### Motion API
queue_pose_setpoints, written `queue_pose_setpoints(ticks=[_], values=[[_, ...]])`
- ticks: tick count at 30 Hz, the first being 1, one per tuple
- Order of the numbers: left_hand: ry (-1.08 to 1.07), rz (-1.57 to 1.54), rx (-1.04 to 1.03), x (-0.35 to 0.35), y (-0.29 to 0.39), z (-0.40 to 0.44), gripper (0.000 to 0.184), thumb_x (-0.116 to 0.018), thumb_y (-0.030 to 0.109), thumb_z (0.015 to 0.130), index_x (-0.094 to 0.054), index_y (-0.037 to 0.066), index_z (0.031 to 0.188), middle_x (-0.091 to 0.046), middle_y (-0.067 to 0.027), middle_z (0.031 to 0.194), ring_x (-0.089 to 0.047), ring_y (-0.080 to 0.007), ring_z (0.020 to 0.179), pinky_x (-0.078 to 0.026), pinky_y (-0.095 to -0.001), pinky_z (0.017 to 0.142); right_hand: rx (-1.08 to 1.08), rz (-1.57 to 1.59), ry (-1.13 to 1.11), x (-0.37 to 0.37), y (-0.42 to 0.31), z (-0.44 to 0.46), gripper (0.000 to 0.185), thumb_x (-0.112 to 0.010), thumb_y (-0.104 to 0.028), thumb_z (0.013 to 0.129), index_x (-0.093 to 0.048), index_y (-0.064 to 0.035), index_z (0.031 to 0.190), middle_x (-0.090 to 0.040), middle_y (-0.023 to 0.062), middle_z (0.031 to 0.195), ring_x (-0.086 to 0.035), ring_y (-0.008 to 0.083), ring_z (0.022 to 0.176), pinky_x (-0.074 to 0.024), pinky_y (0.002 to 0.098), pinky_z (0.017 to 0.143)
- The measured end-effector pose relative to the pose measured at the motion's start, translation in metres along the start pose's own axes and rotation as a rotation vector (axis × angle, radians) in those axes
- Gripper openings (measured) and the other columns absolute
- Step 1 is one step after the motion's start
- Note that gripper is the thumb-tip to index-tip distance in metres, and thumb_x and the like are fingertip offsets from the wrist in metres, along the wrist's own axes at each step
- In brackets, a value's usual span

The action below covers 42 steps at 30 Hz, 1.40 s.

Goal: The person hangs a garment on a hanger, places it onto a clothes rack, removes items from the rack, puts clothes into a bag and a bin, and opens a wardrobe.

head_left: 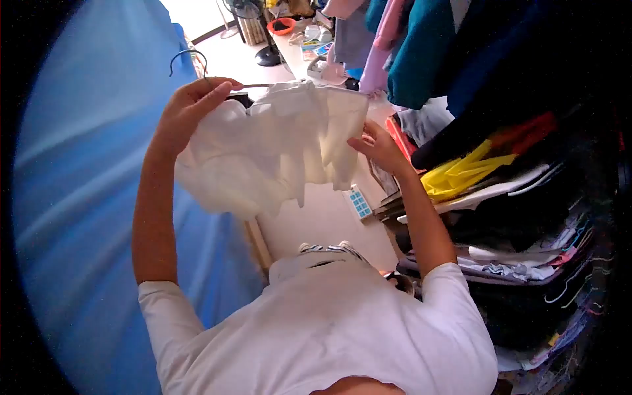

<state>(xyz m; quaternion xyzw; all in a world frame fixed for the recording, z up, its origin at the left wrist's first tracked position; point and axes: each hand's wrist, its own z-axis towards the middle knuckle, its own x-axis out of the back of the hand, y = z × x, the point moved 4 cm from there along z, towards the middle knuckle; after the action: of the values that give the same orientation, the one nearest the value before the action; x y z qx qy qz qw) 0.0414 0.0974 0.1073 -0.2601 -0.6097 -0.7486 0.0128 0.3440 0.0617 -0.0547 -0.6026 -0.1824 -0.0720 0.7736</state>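
Note:
A thin white garment [263, 155], sheer and gathered, hangs spread out in front of me. Its upper edge lies along a clothes hanger [188, 52], whose dark hook sticks up at the left. My left hand [192, 105] is closed around the hanger just below the hook, thumb along the bar. At the garment's right edge is my right hand [380, 146], its thumb and fingers bent together at the fabric. Part of the hanger bar is hidden by the cloth.
A blue curtain [99, 171] fills the left side. Clothes [421, 59] hang at the upper right, above stacked clothes and hangers [513, 257]. A yellow cloth [464, 172] pokes out there. A blue-and-white power strip [359, 202] lies on the floor; a fan [266, 56] stands farther back.

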Motion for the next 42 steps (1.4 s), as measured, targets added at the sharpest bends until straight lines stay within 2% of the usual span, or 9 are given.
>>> queue_pose_setpoints(ticks=[2,4,15,18,21,26,30,35,42], values=[[0.043,0.072,-0.007,0.012,0.003,-0.005,0.023,-0.055,0.023,0.084,-0.063,0.004,0.094,-0.06,0.0012,0.083,-0.05,-0.005,0.077,-0.04,-0.0193,0.07,-0.194,0.228,0.022,0.0,0.005,0.009,0.028,-0.061,-0.019,0.08,-0.055,-0.0047,0.103,-0.058,0.0041,0.093,-0.053,0.0128,0.089,-0.0417,0.0271,0.081],[0.093,0.145,-0.009,0.027,0.003,-0.011,0.023,-0.054,0.022,0.085,-0.064,0.003,0.092,-0.061,0.0007,0.085,-0.051,-0.0058,0.079,-0.041,-0.0197,0.072,0.026,0.339,0.225,0.023,0.017,0.02,0.008,-0.057,-0.014,0.083,-0.058,-0.0064,0.083,-0.055,-0.0024,0.078,-0.05,0.0069,0.074,-0.0408,0.0207,0.07],[0.085,0.06,0.002,0.032,-0.008,-0.042,0.021,-0.052,0.019,0.087,-0.062,0.001,0.089,-0.062,-0.0028,0.086,-0.053,-0.009,0.082,-0.042,-0.023,0.076,0.18,0.102,0.431,0.082,-0.072,0.035,0.01,-0.053,-0.01,0.083,-0.057,-0.0068,0.091,-0.059,0.0031,0.085,-0.054,0.0124,0.078,-0.0438,0.0245,0.072],[0.127,0.02,-0.087,0.011,-0.005,-0.055,0.018,-0.051,0.017,0.087,-0.061,0.002,0.087,-0.062,-0.0037,0.087,-0.053,-0.0113,0.082,-0.041,-0.0259,0.08,0.217,-0.412,0.239,0.081,-0.051,0.039,0.017,-0.051,-0.015,0.084,-0.058,-0.0034,0.093,-0.06,0.0108,0.088,-0.057,0.0201,0.081,-0.0445,0.0305,0.076],[0.163,0.445,-0.336,-0.021,0.007,-0.06,0.009,-0.054,0.011,0.083,-0.061,0.006,0.083,-0.063,-0.0037,0.083,-0.056,-0.0143,0.074,-0.041,-0.0286,0.079,0.306,-0.255,0.215,0.06,-0.078,0.036,0.021,-0.053,-0.021,0.083,-0.058,-0.0033,0.093,-0.06,0.0084,0.086,-0.056,0.0178,0.082,-0.0441,0.0266,0.078],[-0.004,0.619,-0.603,-0.085,-0.003,-0.062,0.005,-0.06,0.01,0.073,-0.059,0.013,0.077,-0.054,-0.0043,0.057,-0.056,-0.0203,0.057,-0.041,-0.0312,0.065,-0.215,-0.318,-0.526,-0.04,-0.085,0.035,0.04,-0.054,-0.04,0.08,-0.061,-0.0019,0.09,-0.06,0.0084,0.084,-0.056,0.0152,0.074,-0.0439,0.0246,0.065],[-0.154,0.681,-0.56,-0.11,-0.016,-0.082,0.01,-0.061,0.011,0.072,-0.057,0.013,0.082,-0.059,-0.002,0.065,-0.058,-0.0189,0.063,-0.044,-0.0329,0.058,-0.446,-0.445,-0.98,-0.079,-0.029,0.016,0.044,-0.064,-0.038,0.072,-0.055,-0.003,0.098,-0.058,0.0106,0.082,-0.058,0.0172,0.065,-0.0483,0.0272,0.057],[-0.216,0.72,-0.278,-0.116,-0.054,-0.102,0.007,-0.058,0.014,0.076,-0.057,0.015,0.083,-0.058,-0.0064,0.063,-0.058,-0.0249,0.057,-0.044,-0.0354,0.05,-0.101,-0.222,-0.412,-0.073,-0.007,0.013,0.019,-0.049,-0.005,0.073,-0.048,-0.0054,0.092,-0.052,0.0098,0.08,-0.055,0.0181,0.074,-0.047,0.0283,0.055],[-0.149,0.771,0.177,-0.106,-0.097,-0.097,0.014,-0.051,0.021,0.082,-0.058,0.009,0.084,-0.058,-0.0151,0.067,-0.057,-0.0322,0.062,-0.045,-0.04,0.055,0.096,0.016,-0.02,-0.059,-0.055,0.025,0.021,-0.043,-0.001,0.078,-0.043,-0.0077,0.098,-0.051,0.0113,0.087,-0.053,0.0205,0.083,-0.0415,0.0297,0.076]])
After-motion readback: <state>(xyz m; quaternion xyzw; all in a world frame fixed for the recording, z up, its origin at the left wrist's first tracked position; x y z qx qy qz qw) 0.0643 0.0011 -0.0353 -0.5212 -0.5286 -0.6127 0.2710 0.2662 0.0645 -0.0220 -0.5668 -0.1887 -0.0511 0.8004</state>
